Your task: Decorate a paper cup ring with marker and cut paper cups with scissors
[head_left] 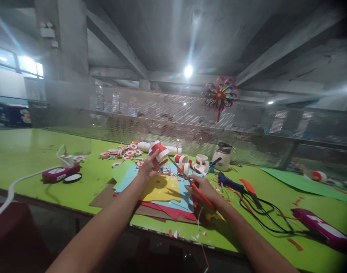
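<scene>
A red and white paper cup point(160, 151) is tilted in my left hand point(151, 167), whose fingers are wrapped round it above the paper stack. My right hand point(203, 188) grips scissors point(200, 194) with red handles. Their blades point up and left toward the cup and look apart from it. Beneath both hands lie sheets of yellow paper point(159, 189), light blue paper point(125, 181) and red paper point(173, 212), strewn with small scraps. Close behind the blades lies another red and white cup point(183, 168).
Cut cup pieces point(125, 151) are heaped at the back left. A glue gun point(230, 182) and orange-handled cutter point(250, 191) lie right, among black cables. Purple power strips point(318, 225) sit on both sides. Behind stand a white jug point(222, 157) and mesh partition point(162, 113) with a paper flower point(220, 94).
</scene>
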The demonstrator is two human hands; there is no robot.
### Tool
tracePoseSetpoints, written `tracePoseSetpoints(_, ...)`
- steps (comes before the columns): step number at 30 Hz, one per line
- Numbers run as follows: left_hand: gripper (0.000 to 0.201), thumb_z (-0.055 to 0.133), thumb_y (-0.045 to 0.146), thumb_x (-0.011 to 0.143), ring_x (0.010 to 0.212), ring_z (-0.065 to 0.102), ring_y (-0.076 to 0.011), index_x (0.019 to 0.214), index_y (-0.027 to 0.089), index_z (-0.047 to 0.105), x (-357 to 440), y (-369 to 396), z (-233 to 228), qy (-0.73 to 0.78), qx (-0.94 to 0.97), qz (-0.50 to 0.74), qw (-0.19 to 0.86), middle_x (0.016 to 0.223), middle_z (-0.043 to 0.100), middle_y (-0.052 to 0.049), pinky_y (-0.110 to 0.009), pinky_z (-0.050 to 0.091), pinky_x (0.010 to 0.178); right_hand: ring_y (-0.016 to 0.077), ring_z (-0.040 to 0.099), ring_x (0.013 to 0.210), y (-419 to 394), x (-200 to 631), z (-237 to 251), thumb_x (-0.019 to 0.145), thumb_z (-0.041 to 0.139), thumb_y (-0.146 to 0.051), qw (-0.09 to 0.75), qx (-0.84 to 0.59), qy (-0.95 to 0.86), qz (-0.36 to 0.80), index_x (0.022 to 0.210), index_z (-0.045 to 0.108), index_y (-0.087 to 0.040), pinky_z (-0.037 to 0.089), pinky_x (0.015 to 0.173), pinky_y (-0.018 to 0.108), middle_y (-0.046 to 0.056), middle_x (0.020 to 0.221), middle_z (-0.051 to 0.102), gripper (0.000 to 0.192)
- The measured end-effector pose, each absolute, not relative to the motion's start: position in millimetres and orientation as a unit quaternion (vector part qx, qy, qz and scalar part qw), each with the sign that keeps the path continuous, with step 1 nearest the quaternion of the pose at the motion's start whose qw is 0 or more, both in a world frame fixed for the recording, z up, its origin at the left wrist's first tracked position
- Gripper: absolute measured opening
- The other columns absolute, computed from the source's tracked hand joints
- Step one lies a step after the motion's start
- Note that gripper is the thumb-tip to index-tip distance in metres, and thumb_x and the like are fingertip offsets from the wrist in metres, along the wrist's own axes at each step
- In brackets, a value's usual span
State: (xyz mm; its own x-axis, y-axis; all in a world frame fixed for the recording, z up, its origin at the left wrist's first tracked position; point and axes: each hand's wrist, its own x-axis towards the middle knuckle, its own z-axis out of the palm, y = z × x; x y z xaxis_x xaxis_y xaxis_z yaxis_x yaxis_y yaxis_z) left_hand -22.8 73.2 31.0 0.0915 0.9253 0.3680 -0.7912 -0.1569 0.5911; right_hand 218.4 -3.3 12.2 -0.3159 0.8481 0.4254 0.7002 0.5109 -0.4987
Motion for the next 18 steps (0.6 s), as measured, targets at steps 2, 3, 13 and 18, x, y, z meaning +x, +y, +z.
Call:
tracePoseSetpoints(2,0.026,0.069,0.024,0.083,0.095,0.067,-0.0196,0.108,0.019,0.064,-21,72,30,0.088,0.376,0.663,0.641,0.102,0.071,-0.003,-0.043,0.051,0.093,0.0161,0.055,0.063,-7,216,14,0.081,0.065,-0.046,0.332,-0.488,-0.798,0.124,0.112,0.068,-0.013,0.042,0.058,0.028,0.000,0.068,0.061,0.045)
tracePoseSetpoints(3,0.028,0.071,0.024,0.081,0.095,0.067,-0.0198,0.108,0.020,0.064,-20,72,30,0.087,0.383,0.659,0.641,0.102,0.071,-0.003,-0.043,0.050,0.095,0.0157,0.053,0.061,-8,215,15,0.080,0.064,-0.049,0.333,-0.490,-0.795,0.130,0.111,0.068,-0.013,0.040,0.056,0.027,0.000,0.065,0.060,0.048)
tracePoseSetpoints(13,0.042,0.076,0.022,0.077,0.105,0.065,-0.0206,0.115,0.022,0.061,-6,59,33,0.075,0.438,0.633,0.633,0.114,0.069,-0.004,-0.042,0.048,0.100,0.0147,0.047,0.061,-19,212,27,0.084,0.054,-0.056,0.354,-0.456,-0.798,0.171,0.097,0.071,-0.015,0.036,0.056,0.026,-0.001,0.064,0.052,0.047)
tracePoseSetpoints(18,0.039,0.076,0.020,0.078,0.100,0.066,-0.0194,0.114,0.021,0.061,-3,58,31,0.075,0.449,0.622,0.637,0.108,0.070,-0.004,-0.046,0.046,0.102,0.0138,0.047,0.060,-23,211,28,0.087,0.051,-0.055,0.361,-0.444,-0.798,0.188,0.087,0.068,-0.016,0.038,0.055,0.025,-0.002,0.062,0.051,0.043)
